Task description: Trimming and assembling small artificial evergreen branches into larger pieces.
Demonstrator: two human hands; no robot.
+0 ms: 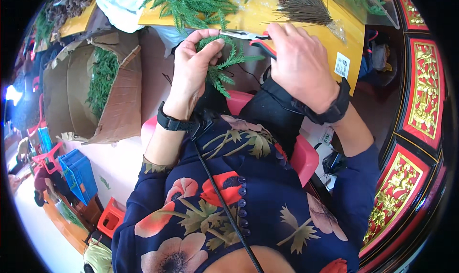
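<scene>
Roughly at top centre, over the person's lap and just short of the near edge of the yellow surface (330,41), hangs a green sprig (230,63), its needled tips fanning down and right. Taking it as the middle of a clock face, the left hand (193,58) is at nine, thumb and index finger drawn narrow around the sprig's upper end and covering part of it. At two lie red-and-black pliers (264,46), their silver nose reaching left to the left fingertips; whether the tips grip anything is too small to tell. The right hand (301,65), at three, has its fingers wrapped around the handles, hiding much of them and some of the surface behind. Farther out on the surface, a heap of green sprigs (191,8) sits at eleven, a white cloth (119,8) at ten, and a bundle of thin brown stems (306,8) at two. A cardboard box (119,101) with greenery (103,79) inside stands between eight and nine, a blue crate (79,172) beyond it at eight, and a red stool (111,218) at seven. Toward five shows a pink seat (306,160); red-and-gold carved panels (425,86) line the rim from three to four.
</scene>
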